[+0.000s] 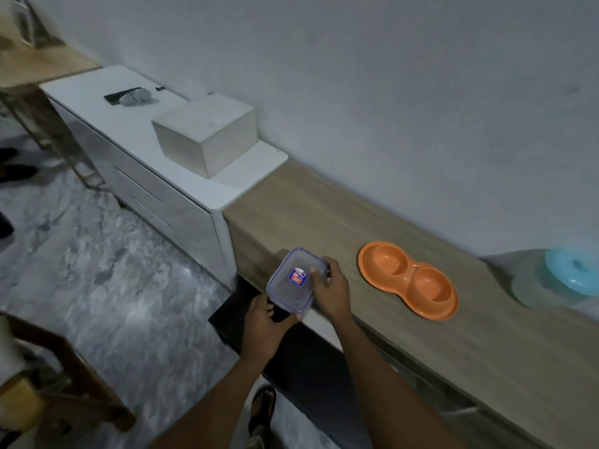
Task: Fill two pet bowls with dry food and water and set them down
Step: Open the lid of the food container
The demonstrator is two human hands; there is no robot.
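Orange double bowl (408,280) lengthwise along counter (308,205)

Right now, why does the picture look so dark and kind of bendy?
Head view: the light is dim and greyish, so only the orange plastic double bowl looks bright; the wide lens tilts and stretches the long wooden counter; the pale blue round lid at the right edge is blurry; the clear lidded plastic box looks slightly smeared.

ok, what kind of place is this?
Likely a home room: low wood counter along the wall, white drawer cabinet beside it, orange double pet bowl on the counter.
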